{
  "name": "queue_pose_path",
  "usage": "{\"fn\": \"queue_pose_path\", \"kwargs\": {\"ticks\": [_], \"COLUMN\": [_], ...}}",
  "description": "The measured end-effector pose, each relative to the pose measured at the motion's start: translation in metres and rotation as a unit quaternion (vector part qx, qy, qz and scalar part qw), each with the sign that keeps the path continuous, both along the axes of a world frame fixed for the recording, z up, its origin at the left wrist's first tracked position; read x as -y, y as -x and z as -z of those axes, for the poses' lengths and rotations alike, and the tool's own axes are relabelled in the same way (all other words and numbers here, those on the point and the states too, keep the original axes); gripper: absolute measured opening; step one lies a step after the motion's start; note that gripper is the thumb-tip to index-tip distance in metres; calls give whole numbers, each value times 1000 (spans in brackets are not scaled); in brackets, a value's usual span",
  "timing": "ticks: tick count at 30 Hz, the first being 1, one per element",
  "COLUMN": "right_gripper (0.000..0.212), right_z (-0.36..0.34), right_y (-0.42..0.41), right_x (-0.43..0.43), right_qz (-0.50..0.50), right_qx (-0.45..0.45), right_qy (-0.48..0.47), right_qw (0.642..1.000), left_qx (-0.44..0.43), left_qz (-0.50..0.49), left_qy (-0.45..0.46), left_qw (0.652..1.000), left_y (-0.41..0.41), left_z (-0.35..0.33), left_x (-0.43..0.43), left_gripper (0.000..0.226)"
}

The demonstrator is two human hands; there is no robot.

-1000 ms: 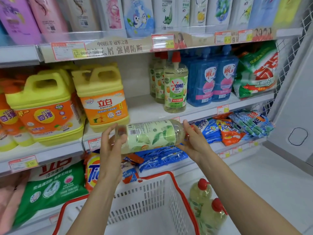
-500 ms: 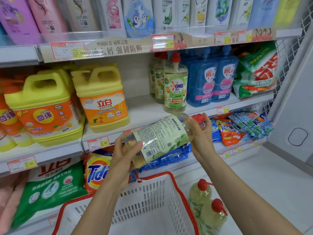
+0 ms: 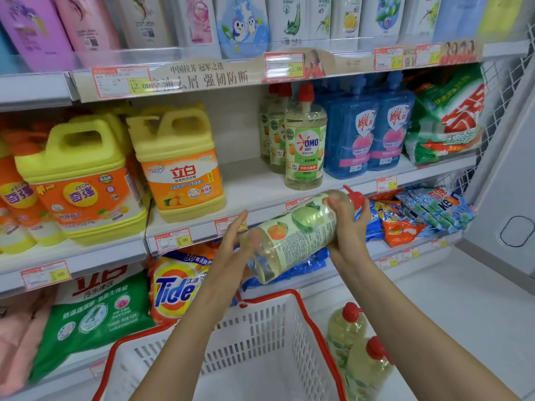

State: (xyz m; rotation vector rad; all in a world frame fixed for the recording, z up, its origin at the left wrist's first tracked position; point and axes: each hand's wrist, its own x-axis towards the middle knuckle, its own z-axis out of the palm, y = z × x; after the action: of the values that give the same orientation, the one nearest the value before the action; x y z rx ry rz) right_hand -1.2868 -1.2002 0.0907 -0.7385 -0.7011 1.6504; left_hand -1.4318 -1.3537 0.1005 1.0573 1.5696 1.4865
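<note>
clear plastic with pale yellow liquid inside: the dish soap bottle [image 3: 292,241] is lying nearly on its side in the air, between the middle shelf [image 3: 254,192] and the white basket [image 3: 315,322] with the red rim. its red cap [image 3: 354,196] is pointing up and to the right. the person's right hand [image 3: 347,224] is wrapping its fingers round the shoulder just under that cap, carrying the weight from the narrow end, where the grip is probably surest. the left hand [image 3: 231,256] is spreading flat at the base, fingers straight. it is too blurred for me to say whether the palm is actually touching, but it is gripping nothing. tipped like this, the label is facing the person's eyes, so i am guessing they are checking it rather than simply lifting it. the same-brand bottles [image 3: 304,151] are standing upright on the shelf just behind, likely where this one belongs. two similar bottles [image 3: 347,328] are standing low down, right of the basket. the basket is sitting directly under the hands, so lowering the bottle in is looking like the shortest move.
</note>
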Motion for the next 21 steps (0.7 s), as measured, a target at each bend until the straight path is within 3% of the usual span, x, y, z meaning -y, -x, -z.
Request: {"fn": "queue_pose_path", "kwargs": {"ticks": [3, 7, 10, 15, 19, 21], "right_gripper": [108, 113, 112, 111, 93, 87], "right_z": [-3, 1, 3, -2, 8, 12], "right_y": [-6, -13, -19, -31, -28, -27], "right_x": [-2, -1, -8, -14, -16, -19], "right_qz": [-5, -47, -89, -150, -83, -43], "right_qx": [10, 12, 44, 184, 162, 139], "right_qy": [-87, -145, -152, -96, -32, -22], "right_qw": [996, 988, 983, 967, 983, 989], "left_qx": [207, 282, 247, 104, -64, -52], "left_qz": [69, 63, 34, -30, -37, -22], "left_qy": [129, 152, 95, 3, -3, 1], "left_qw": [967, 945, 964, 994, 997, 998], "left_y": [-2, -7, -7, -8, -11, -10], "left_z": [7, 18, 21, 19, 21, 20], "left_x": [-5, -10, -15, -13, -13, -11], "left_gripper": [79, 80, 75, 66, 77, 78]}}
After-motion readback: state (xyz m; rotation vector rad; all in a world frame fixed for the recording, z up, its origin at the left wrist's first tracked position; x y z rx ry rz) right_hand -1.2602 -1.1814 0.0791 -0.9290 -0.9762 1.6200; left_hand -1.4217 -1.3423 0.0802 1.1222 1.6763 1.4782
